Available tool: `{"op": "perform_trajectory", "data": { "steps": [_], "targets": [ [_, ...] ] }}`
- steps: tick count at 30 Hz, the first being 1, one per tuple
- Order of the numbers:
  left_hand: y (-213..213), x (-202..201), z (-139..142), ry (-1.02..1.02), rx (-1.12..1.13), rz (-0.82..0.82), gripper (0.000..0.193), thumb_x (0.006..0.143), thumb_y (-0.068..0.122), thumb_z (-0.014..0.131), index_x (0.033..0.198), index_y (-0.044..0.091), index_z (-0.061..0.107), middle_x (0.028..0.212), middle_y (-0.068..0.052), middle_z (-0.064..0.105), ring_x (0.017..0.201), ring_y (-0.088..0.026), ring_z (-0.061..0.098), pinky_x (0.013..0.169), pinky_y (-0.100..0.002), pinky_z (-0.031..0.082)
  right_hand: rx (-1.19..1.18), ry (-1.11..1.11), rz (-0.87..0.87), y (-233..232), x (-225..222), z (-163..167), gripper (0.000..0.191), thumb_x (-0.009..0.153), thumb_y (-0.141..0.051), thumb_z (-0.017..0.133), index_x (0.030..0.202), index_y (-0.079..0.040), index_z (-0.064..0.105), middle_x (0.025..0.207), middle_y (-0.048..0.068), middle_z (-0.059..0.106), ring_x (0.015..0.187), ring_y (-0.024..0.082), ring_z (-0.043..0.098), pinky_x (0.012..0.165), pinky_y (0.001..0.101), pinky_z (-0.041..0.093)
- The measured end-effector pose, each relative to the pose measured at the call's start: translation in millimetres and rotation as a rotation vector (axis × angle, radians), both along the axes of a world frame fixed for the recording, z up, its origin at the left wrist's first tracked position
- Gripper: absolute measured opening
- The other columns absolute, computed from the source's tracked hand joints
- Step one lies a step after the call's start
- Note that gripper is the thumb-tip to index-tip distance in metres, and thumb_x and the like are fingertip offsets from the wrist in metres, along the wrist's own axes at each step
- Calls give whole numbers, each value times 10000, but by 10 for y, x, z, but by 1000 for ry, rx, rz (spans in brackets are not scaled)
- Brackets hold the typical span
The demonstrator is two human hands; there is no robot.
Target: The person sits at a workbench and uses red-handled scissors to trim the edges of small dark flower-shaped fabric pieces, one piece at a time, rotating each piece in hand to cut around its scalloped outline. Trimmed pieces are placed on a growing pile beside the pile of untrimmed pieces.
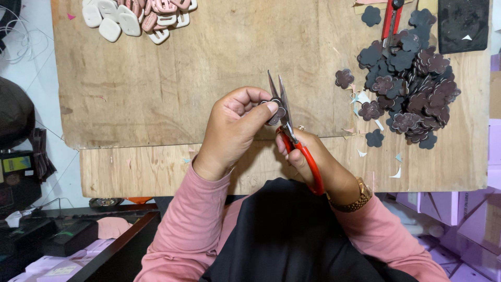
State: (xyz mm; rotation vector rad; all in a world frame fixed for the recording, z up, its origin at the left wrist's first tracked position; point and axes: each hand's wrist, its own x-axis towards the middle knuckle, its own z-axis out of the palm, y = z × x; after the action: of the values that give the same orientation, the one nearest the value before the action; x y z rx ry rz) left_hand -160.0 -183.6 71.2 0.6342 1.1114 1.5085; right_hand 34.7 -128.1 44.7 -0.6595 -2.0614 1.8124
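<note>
Where hands [271,130] meet: plywood board [172,78]

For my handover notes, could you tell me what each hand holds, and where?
Left hand pinches a dark flower-shaped piece by its edge; right hand grips red-handled scissors by the handles.

Even, soft overhead light; sharp focus, faint shadows.

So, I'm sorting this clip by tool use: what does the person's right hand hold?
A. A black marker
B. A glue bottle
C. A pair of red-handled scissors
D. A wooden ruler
C: the right hand grips red-handled scissors, blades pointing up beside the small dark flower-shaped piece pinched in the left hand, above the wooden board.
</note>
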Motion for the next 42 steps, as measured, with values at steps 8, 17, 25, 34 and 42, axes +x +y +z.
{"op": "perform_trajectory", "data": {
  "steps": [8,17,25,34,42],
  "targets": [
    [10,-45,13,7,-8,-31,79,969,23,662,1032,-25,670,920,-44,720,826,-77,660,768,-228,552,-2,9,-3,6,10,7,756,921,-841,434,918,-89,519,810,-21,461,771,100,425,670,260,394],
    [2,-72,4,9,-37,-24,77,958,20,670,1017,-29,665,897,-41,711,798,-70,646,731,-217,534,-22,-2,1,3,7,1,737,919,-828,460,911,-93,518,811,-29,460,771,94,421,669,255,395],
    [-7,-104,-2,33,-54,-27,85,944,26,680,1012,-24,670,890,-44,712,779,-72,639,706,-219,523,-19,6,7,-4,11,10,709,936,-809,470,900,-101,504,815,-40,457,777,82,418,674,248,401],
    [4,-164,-6,50,-32,-55,92,940,28,676,1017,-21,674,927,-46,719,825,-80,659,767,-226,548,-34,-31,15,27,34,4,669,930,-766,511,872,-99,497,773,-46,447,734,76,411,618,251,396],
    [24,-187,33,53,-9,-95,70,967,28,661,1025,-12,660,934,-52,712,830,-83,656,749,-223,549,-26,-47,10,49,47,-27,662,932,-750,523,851,-93,499,763,-46,444,719,77,402,603,251,392]
  ]
}}
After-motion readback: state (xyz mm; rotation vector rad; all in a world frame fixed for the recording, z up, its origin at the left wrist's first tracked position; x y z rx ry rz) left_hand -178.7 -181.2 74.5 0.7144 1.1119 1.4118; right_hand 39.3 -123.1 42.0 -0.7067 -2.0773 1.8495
